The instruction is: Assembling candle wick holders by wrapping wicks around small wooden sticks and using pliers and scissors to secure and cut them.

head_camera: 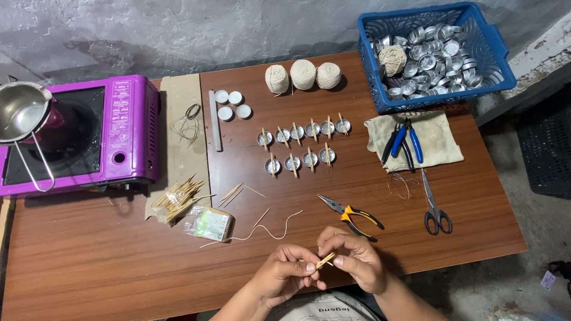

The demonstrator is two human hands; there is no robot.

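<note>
My left hand [286, 274] and my right hand [352, 257] meet at the near edge of the brown wooden table [119, 261], both pinching a pair of small wooden sticks [325, 260] between their fingertips. A loose length of pale string [270, 229] curls on the table just left of the hands. Yellow-handled pliers [354, 215] lie right beyond my right hand. Two rows of small metal cups with sticks across them [300, 145] stand mid-table.
A purple gas stove [83, 139] with a steel pot [21, 110] sits left. Loose sticks [177, 199], a small packet [213, 223], three string balls [303, 75], white wax discs [232, 104], a blue basket of metal cups [437, 53], a cloth with pliers [404, 142] and scissors [435, 208] surround.
</note>
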